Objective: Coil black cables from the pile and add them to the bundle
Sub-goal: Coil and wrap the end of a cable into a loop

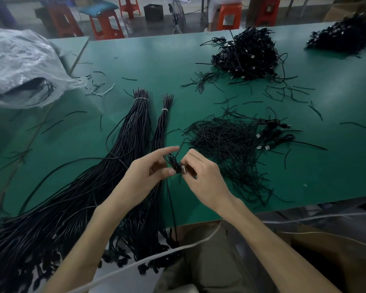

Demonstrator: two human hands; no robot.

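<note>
Above the green table (135, 60), my left hand (148, 172) and my right hand (201, 172) meet on a small coiled black cable (174, 162) with a metal plug. Thumb and fingers of each hand pinch the coil; my left forefinger sticks out straight. A thin black tie strand rises from the coil, and the cable's tail hangs down off the table edge. Long straight black cables (123, 144), banded in two bunches near their far ends, lie to the left under my left arm. A heap of finished coiled cables (247, 56) sits at the far right.
A loose pile of thin black tie strands (226, 142) with a few coiled cables lies right of my hands. A crumpled plastic bag (19, 66) fills the far left. Another cable heap (344, 34) is at the far right corner. Red stools stand beyond the table; a cardboard box (325, 261) is at my right.
</note>
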